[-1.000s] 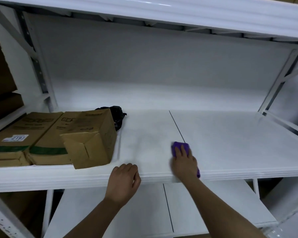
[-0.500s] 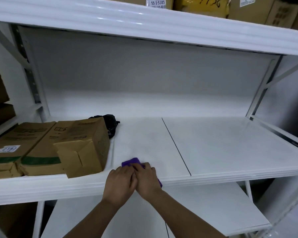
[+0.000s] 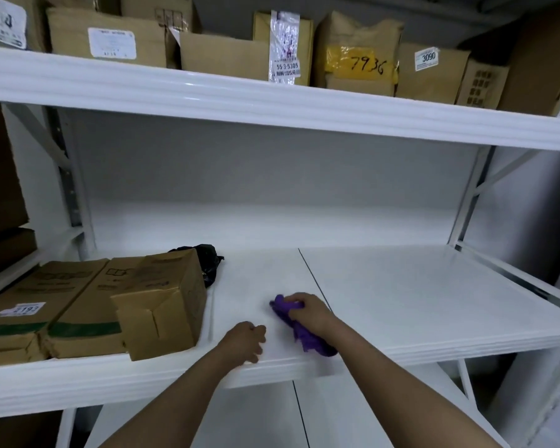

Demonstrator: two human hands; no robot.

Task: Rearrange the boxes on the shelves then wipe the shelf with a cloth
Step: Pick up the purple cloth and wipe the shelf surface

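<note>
My right hand [image 3: 307, 313] grips a purple cloth [image 3: 299, 331] bunched on the white middle shelf [image 3: 401, 295], near its front edge. My left hand [image 3: 244, 341] rests on the shelf's front edge just left of the cloth, its fingers curled and holding nothing. Three brown cardboard boxes lie at the shelf's left end: one with a white label [image 3: 17, 321], one beside it [image 3: 88, 305], and a tilted one [image 3: 165, 302] nearest my hands.
A black plastic bag [image 3: 209, 260] lies behind the tilted box. The top shelf [image 3: 272, 105] carries several cardboard boxes [image 3: 359, 59] with labels. A lower white shelf [image 3: 353, 412] shows beneath. Upright posts [image 3: 68, 189] stand at both ends.
My right hand has drawn the cloth to the right, away from my left hand, and the cloth now trails bunched beneath it. The view has tilted up, showing the top shelf's boxes.
</note>
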